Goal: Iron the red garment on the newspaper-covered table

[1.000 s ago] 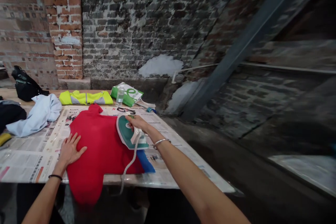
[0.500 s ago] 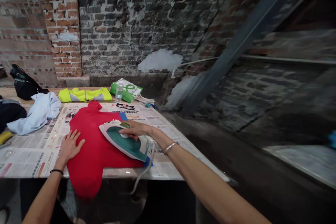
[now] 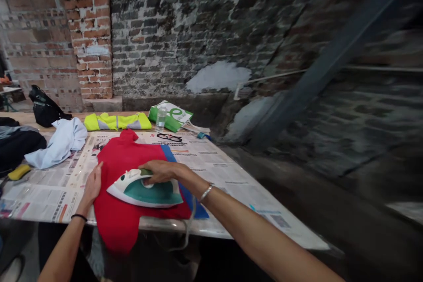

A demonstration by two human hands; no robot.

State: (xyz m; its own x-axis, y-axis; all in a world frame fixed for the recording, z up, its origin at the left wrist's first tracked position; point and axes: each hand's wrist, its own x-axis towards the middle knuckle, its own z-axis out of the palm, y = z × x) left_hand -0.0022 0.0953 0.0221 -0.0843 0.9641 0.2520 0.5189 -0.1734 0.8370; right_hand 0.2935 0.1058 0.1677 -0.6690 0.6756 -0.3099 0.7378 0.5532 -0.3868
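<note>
A red long-sleeved garment [image 3: 124, 224] with a blue hem lies flat on the newspaper-covered table [image 3: 244, 202], one sleeve hanging over the front edge. My right hand [image 3: 161, 172] is wrapped around the handle of a white and teal clothes iron [image 3: 142, 193]. The iron rests on the lower body of the garment, its tip pointing left. Its pale cord [image 3: 189, 229] drops over the table's front edge. My left hand [image 3: 93, 183] is turned on its side against the garment's left edge, fingers stretched out; its fingertips are partly hidden.
Along the back lie a folded yellow hi-vis garment [image 3: 117, 121], a clear bottle [image 3: 161, 119], a green and white bag [image 3: 175, 115] and eyeglasses [image 3: 169, 137]. On the left are a pale blue cloth [image 3: 61, 143], dark clothes [image 3: 20, 152], a black bag [image 3: 46, 108] and a yellow-handled object [image 3: 19, 172].
The iron has slid left and down across the garment, turning flatter, and the blue hem shows more. My left hand has gone from lying spread on the fabric to its left edge.
</note>
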